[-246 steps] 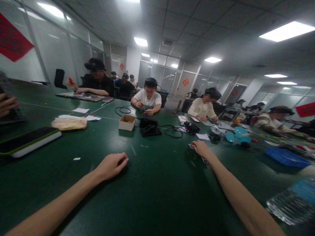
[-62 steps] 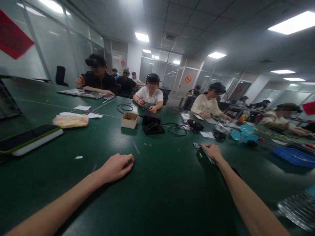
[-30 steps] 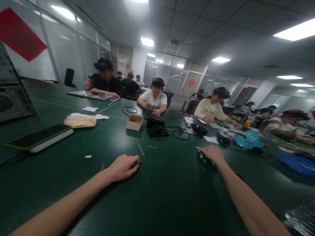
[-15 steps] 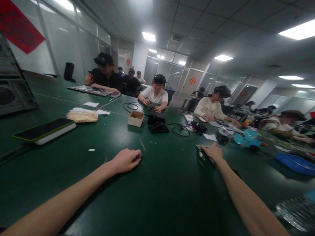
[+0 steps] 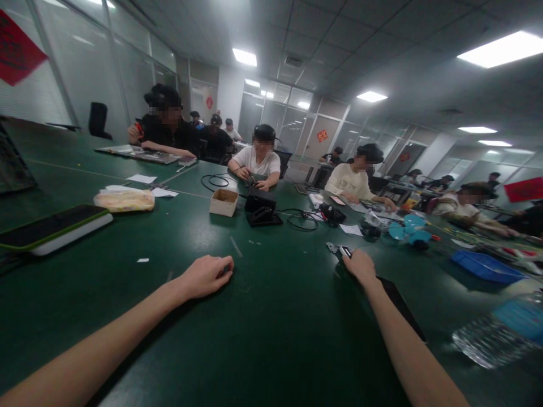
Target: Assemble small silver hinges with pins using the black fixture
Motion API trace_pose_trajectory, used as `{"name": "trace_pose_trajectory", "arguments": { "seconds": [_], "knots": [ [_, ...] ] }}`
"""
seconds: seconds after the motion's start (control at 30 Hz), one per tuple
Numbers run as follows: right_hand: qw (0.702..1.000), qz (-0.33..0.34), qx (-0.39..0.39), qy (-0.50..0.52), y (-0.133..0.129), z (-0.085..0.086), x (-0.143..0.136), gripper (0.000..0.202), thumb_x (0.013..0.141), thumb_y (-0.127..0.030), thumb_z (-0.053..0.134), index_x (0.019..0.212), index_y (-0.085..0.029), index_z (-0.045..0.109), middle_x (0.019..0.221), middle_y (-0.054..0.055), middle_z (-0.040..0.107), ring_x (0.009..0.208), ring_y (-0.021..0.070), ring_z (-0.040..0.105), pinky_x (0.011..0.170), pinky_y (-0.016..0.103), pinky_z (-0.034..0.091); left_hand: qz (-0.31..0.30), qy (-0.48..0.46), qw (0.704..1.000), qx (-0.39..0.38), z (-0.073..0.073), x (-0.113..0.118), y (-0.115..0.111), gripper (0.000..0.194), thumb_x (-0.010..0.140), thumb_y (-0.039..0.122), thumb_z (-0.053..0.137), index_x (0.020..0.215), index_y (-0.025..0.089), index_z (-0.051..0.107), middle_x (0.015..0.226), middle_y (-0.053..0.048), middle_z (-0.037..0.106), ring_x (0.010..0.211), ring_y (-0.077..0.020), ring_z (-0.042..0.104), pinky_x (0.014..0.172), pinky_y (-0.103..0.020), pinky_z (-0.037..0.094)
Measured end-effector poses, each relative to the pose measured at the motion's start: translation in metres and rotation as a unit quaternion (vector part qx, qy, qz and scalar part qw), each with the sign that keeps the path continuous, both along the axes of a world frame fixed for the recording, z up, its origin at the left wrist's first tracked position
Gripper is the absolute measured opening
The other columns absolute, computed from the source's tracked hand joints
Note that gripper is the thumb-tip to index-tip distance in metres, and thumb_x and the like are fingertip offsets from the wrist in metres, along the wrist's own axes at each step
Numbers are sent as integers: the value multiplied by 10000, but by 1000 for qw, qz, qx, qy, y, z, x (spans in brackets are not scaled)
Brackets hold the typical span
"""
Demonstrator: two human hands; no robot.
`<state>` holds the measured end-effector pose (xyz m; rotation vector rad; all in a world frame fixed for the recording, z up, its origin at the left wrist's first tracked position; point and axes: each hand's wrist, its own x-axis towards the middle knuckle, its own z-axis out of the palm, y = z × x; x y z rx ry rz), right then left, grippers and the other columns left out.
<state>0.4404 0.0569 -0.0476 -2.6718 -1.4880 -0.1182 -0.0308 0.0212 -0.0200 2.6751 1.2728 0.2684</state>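
My left hand (image 5: 207, 277) rests on the green tabletop with its fingers curled closed. A small dark spot shows between thumb and fingers, too unclear to name. To the right, my right hand (image 5: 361, 268) is closed around a small dark and silver piece (image 5: 334, 247), whose bright end sticks out past the fingertips. The palm hides the rest of it. Partly under my right forearm lies a flat black panel (image 5: 403, 308).
Ahead stand a small open cardboard box (image 5: 223, 203) and a black device on a stand (image 5: 261, 208) with cables. A soft packet (image 5: 125, 199) and a green-edged black device (image 5: 55, 226) lie left. Right are a blue tray (image 5: 487, 267) and a water bottle (image 5: 492, 333). Several people sit around.
The view has turned slightly right, so surroundings shift left. In my right hand the silver piece shows more beyond the fingers, and more of the black panel appears. My left hand stays curled.
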Motion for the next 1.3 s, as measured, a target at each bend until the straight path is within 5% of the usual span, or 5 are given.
{"name": "trace_pose_trajectory", "arguments": {
  "seconds": [1.3],
  "knots": [
    [994,-30,99,23,-5,-5,5,420,854,-414,546,1079,-80,664,1005,203,663,952,324,623,762,362,474,11,15,1000,-12,7,2,-5,136,902,274,452,956,213,561,744,-6,653,684,-173,619,609,-254,427]
  ]
}}
